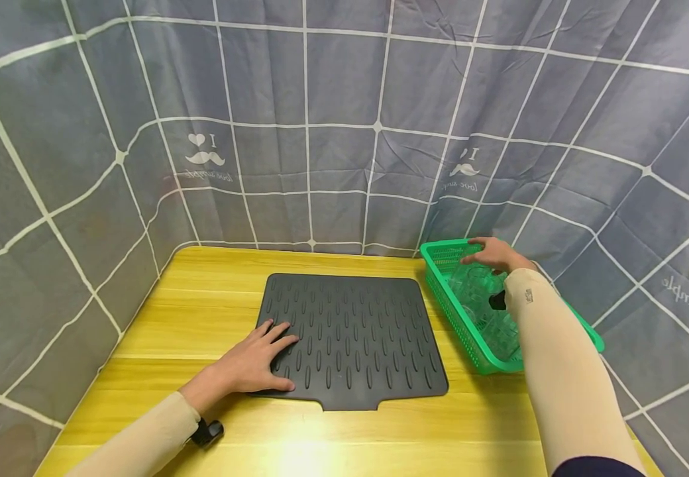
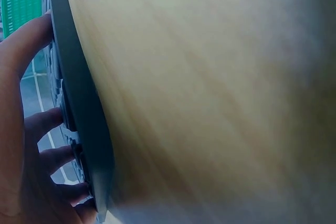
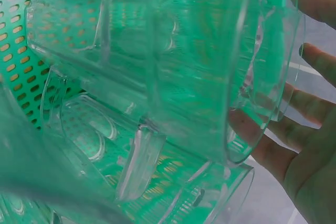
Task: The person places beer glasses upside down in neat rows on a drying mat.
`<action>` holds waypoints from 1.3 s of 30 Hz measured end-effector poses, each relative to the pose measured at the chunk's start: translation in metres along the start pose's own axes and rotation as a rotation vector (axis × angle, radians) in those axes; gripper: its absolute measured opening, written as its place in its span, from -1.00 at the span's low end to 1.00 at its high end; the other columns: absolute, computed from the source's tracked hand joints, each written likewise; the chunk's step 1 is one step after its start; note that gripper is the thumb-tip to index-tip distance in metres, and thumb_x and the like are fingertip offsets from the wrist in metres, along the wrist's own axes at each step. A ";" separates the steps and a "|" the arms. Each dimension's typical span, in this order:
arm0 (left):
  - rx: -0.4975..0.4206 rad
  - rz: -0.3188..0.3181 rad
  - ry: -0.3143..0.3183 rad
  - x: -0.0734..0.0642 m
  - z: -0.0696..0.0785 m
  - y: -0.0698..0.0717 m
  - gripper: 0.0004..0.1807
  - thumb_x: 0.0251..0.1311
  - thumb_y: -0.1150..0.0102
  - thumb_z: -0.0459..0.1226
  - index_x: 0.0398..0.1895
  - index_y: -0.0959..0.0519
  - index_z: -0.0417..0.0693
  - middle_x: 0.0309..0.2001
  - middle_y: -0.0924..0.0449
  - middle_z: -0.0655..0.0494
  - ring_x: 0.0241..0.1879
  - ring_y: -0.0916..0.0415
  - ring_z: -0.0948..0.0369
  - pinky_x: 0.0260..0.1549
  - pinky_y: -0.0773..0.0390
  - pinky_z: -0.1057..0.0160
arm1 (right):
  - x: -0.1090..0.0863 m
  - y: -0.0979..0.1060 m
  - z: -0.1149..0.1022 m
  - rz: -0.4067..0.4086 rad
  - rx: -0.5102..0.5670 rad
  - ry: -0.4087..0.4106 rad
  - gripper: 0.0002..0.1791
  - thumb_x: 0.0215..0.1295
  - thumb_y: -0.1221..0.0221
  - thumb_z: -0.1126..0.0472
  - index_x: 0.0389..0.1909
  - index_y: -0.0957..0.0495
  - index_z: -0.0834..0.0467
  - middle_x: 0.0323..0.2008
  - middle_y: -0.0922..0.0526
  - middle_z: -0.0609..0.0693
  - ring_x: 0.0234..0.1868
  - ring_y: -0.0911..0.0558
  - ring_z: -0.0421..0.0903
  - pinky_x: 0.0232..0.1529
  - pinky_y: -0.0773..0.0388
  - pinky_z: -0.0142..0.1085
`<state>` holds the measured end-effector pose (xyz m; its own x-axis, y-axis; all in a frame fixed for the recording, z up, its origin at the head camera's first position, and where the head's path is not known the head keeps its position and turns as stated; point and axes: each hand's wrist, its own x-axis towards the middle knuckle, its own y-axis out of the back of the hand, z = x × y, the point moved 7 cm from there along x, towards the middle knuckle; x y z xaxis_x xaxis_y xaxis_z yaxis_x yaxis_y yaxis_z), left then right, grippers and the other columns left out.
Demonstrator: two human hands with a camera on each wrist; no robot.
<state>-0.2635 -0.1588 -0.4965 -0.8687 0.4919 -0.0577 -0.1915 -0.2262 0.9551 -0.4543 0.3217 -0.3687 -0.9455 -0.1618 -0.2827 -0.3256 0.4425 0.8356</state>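
Hands work at opposite sides of a yellow wooden table [image 1: 213, 291]. The left hand [image 1: 258, 361] lies flat, grip wide, fingers spread on the near-left corner of a ribbed black mat [image 1: 356, 338] at the table's centre. The right hand [image 1: 493, 254], fingers straight, reaches over a green basket [image 1: 440, 278] at the table's right edge, touching clear plastic cups [image 3: 157, 77] piled inside. Bare wood rings the mat. Grey grid-patterned curtains [image 1: 344, 99] close in three sides.
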 end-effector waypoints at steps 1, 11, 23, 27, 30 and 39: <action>-0.001 -0.001 0.002 0.000 0.000 0.000 0.05 0.00 -0.26 0.43 0.52 -0.30 0.17 0.59 -0.04 -0.06 0.55 0.09 -0.31 0.33 -0.23 -0.38 | 0.001 0.000 0.001 0.001 0.003 0.002 -0.10 0.40 -0.20 -0.04 0.58 -0.02 0.25 0.45 -0.12 0.50 0.19 -0.46 0.32 -0.09 -0.64 0.08; 0.010 -0.016 -0.001 -0.001 0.001 0.002 0.06 0.00 -0.26 0.42 0.53 -0.30 0.13 0.59 -0.04 -0.10 0.53 0.07 -0.34 0.32 -0.22 -0.39 | 0.000 -0.001 -0.002 0.014 -0.014 0.019 -0.16 0.40 -0.20 0.05 0.55 -0.07 0.30 0.34 -0.28 0.51 -0.20 -0.62 0.11 -0.17 -0.67 0.02; 0.009 -0.028 0.014 0.000 0.001 0.001 0.07 -0.02 -0.28 0.43 0.53 -0.29 0.16 0.59 -0.05 -0.08 0.53 0.08 -0.33 0.33 -0.22 -0.39 | 0.002 0.002 -0.002 0.041 -0.042 0.034 -0.22 0.38 -0.21 0.09 0.51 -0.17 0.31 0.28 -0.35 0.53 -0.66 -0.48 -0.13 -0.33 -0.68 -0.10; 0.000 -0.024 0.003 0.001 0.002 0.002 0.06 -0.01 -0.28 0.42 0.53 -0.29 0.14 0.59 -0.05 -0.11 0.53 0.08 -0.35 0.34 -0.20 -0.38 | 0.000 0.006 -0.004 0.069 -0.057 0.059 -0.25 0.39 -0.21 0.11 0.49 -0.21 0.32 0.29 -0.32 0.57 -0.43 -0.65 0.05 -0.26 -0.70 -0.04; -0.004 -0.020 -0.006 0.001 0.003 0.003 0.06 0.00 -0.28 0.41 0.53 -0.29 0.12 0.58 -0.05 -0.12 0.53 0.08 -0.36 0.35 -0.18 -0.38 | -0.002 0.008 -0.006 0.083 -0.060 0.066 -0.26 0.39 -0.21 0.11 0.48 -0.21 0.32 0.28 -0.33 0.58 -0.43 -0.64 0.06 -0.25 -0.70 -0.03; -0.001 -0.020 -0.009 0.000 0.004 0.003 0.07 -0.01 -0.28 0.41 0.53 -0.29 0.11 0.58 -0.05 -0.13 0.52 0.07 -0.36 0.34 -0.19 -0.37 | -0.007 0.018 -0.012 0.121 -0.012 0.088 -0.25 0.40 -0.21 0.11 0.50 -0.19 0.30 0.34 -0.24 0.58 -0.02 -0.63 0.37 -0.22 -0.71 -0.05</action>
<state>-0.2626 -0.1565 -0.4925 -0.8604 0.5042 -0.0742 -0.2092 -0.2166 0.9536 -0.4531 0.3201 -0.3457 -0.9730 -0.1853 -0.1379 -0.2091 0.4532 0.8665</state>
